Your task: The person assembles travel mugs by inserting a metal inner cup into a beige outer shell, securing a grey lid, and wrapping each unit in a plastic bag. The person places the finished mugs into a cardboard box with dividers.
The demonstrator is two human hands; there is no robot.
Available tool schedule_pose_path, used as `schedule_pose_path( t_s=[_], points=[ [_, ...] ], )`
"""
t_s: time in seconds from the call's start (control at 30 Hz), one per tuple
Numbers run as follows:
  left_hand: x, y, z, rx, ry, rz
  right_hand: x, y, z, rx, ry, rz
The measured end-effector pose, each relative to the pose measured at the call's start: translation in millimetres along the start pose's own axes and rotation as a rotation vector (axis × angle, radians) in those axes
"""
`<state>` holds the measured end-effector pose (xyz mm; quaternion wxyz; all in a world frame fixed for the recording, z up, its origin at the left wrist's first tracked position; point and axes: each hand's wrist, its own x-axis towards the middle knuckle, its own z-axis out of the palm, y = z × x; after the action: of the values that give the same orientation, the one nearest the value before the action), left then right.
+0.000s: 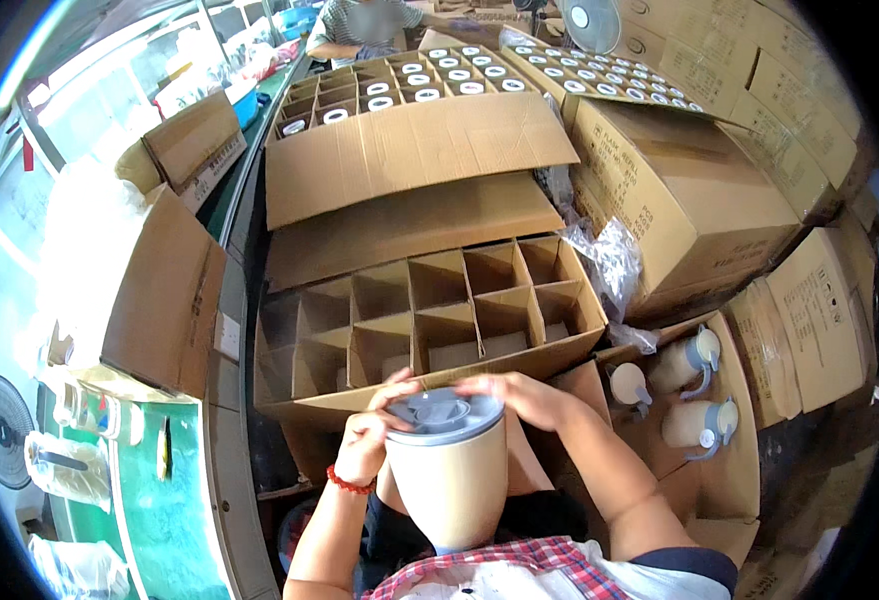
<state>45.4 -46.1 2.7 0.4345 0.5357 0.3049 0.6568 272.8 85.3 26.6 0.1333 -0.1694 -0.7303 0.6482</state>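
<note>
A cream vacuum jug (449,480) stands bottom-up against my lap, its wide grey base (446,412) facing upward and its narrow end pointing down at my shirt. At the base's left edge, my left hand (367,445), with a red bead bracelet on the wrist, has its fingers curled on the rim. My right hand (524,400) grips the opposite edge, its fingers bent over the rim. Just beyond the jug is an open carton (429,392) with cardboard dividers; the cells I can see into hold no jugs.
To my right, an open box (744,470) holds several cream jugs with grey-blue handles. Cartons of upright flask pieces (429,93) stand farther off, near another person (354,30). At left are a green worktop (174,530), a cutter knife (164,450) and a fan (4,430).
</note>
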Motion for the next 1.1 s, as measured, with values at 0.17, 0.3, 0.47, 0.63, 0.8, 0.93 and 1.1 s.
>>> schedule_pose_path(
  t_s=[0.17, 0.3, 0.47, 0.63, 0.8, 0.93, 1.1],
  points=[
    [-19, -17, -12, -0.431, 0.180, -0.295, -31, -44, 3, -0.463, 0.138, -0.027],
    [22, 48, 56, 0.469, 0.145, -0.143, 36, 23, -15, 0.593, -0.035, 0.245],
    [46, 73, 97, 1.122, -0.172, 0.044, 71, 69, 15, 1.111, -0.472, 0.087],
    [-1, 2, -5, -0.262, -0.104, -0.079, -3, 8, 10, 0.150, 0.021, 0.014],
    [-6, -12, -10, -0.398, -0.021, -0.309, -38, -53, 16, -0.531, 0.150, -0.056],
    [27, 56, 62, 0.465, -0.001, -0.190, 15, 21, -12, 0.565, -0.109, 0.181],
    [52, 70, 115, 0.997, -0.125, 0.023, 58, 75, 18, 1.158, -0.400, 0.108]
  ],
)
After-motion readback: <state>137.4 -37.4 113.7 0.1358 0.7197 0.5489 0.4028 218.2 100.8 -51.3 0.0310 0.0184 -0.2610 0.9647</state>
